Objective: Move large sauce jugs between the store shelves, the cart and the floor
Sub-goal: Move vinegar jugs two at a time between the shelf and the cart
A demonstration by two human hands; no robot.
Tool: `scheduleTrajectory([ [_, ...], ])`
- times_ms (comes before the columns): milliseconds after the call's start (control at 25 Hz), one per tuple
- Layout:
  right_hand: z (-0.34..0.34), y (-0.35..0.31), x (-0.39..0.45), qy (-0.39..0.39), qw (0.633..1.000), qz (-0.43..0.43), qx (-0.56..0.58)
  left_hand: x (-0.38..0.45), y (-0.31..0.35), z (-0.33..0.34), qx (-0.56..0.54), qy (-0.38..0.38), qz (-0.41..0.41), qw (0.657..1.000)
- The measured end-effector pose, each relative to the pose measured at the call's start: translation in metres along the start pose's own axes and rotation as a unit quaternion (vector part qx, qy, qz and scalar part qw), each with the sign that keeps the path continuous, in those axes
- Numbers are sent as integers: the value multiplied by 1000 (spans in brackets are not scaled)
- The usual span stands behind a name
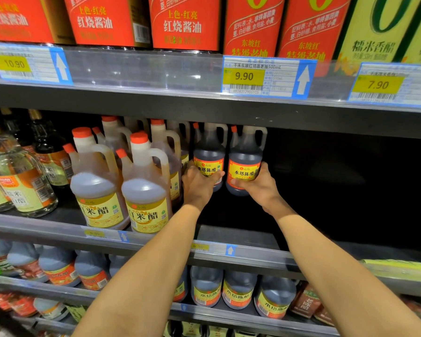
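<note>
Two dark vinegar jugs with red caps and yellow-red labels stand side by side deep on the middle shelf (pixel 238 242). My left hand (pixel 197 184) grips the lower body of the left dark jug (pixel 209 152), thumb across its label. My right hand (pixel 258 184) grips the lower front of the right dark jug (pixel 245 158), fingers curled round its base. Both arms reach in from below. Whether the jugs rest on the shelf or are lifted I cannot tell.
Pale rice-vinegar jugs (pixel 145 190) crowd the shelf just left of my left hand. Right of the dark jugs the shelf is a dark gap (pixel 338 181). The shelf above (pixel 204 103) hangs low over the jug caps. More dark jugs (pixel 238 290) fill the shelf below.
</note>
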State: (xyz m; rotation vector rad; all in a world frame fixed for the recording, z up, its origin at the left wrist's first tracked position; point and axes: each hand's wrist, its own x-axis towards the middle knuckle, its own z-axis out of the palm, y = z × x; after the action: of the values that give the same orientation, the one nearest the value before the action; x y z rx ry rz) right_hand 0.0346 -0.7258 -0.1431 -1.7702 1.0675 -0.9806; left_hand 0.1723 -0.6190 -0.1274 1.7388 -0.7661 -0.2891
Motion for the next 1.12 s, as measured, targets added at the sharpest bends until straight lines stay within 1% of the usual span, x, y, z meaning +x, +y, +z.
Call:
scheduleTrajectory([
  [400,1,5,2,-7,1000,4,22,-1,0,2,-3,12,19,1000],
  [760,1,5,4,-16,999,12,34,-1,-2,2,-5,13,12,1000],
  [920,1,3,3,-20,999,18,42,-3,-1,3,-13,11,-5,1000],
  [1120,0,2,1,-23,998,24,46,-5,2,4,-26,30,-1,999],
])
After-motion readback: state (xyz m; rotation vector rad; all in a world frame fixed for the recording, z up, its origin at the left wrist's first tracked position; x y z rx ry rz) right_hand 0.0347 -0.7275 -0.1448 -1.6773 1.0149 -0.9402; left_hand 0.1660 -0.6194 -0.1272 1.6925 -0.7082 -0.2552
